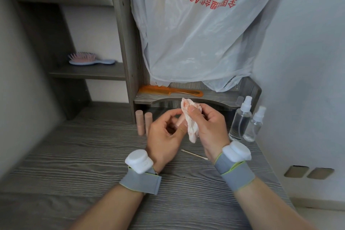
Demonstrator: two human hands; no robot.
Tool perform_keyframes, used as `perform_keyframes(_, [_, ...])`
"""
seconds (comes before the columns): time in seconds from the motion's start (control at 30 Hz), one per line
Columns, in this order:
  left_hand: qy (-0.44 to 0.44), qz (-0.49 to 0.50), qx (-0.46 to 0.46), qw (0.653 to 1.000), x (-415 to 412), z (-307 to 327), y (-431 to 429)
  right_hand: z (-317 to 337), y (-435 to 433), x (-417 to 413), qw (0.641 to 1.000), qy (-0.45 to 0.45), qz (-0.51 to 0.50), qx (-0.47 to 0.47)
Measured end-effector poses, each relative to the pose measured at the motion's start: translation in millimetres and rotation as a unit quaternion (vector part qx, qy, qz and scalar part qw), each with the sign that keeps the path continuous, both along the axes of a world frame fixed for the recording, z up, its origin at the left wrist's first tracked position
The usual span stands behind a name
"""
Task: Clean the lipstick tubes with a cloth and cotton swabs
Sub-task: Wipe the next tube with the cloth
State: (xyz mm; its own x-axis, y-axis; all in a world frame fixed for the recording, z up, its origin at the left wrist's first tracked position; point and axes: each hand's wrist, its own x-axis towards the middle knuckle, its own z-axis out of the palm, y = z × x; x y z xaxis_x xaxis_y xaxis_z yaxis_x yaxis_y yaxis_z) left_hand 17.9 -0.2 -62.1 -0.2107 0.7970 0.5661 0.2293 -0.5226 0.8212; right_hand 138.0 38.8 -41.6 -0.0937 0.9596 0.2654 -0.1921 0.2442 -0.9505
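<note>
My left hand (168,130) grips a pink lipstick tube (180,121), mostly hidden by the fingers. My right hand (207,123) holds a white cloth (192,129) stained pink and red, pressed against the upper end of that tube. Two more pink lipstick tubes (143,122) stand upright on the desk just left of my left hand. A cotton swab (194,154) lies flat on the desk below my hands. Both wrists wear grey straps with white devices.
Two clear spray bottles (246,121) stand at the right by the wall. An orange comb (171,90) lies on a low shelf behind my hands, under a hanging plastic bag (201,33). A hairbrush (89,59) rests on the left shelf. Grey wood desk (84,155).
</note>
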Motion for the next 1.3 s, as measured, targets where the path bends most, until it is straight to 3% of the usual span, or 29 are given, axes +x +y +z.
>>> perform_keyframes(0.77, [-0.020, 0.022, 0.010, 0.999, 1.5, 5.3, -1.7, 4.0, -2.4, 0.9, 1.000, -0.008, -0.004, 0.007])
perform_keyframes(0.97, [-0.025, -0.031, -0.049, 0.998, -0.2, 4.4, -1.7, 2.5, -1.7, 1.4, 1.000, -0.011, -0.011, 0.005])
perform_keyframes(1.3, [-0.018, -0.022, -0.061, 0.998, -2.0, 1.3, 0.3, 2.3, -1.4, 1.9, 1.000, -0.006, -0.009, 0.007])
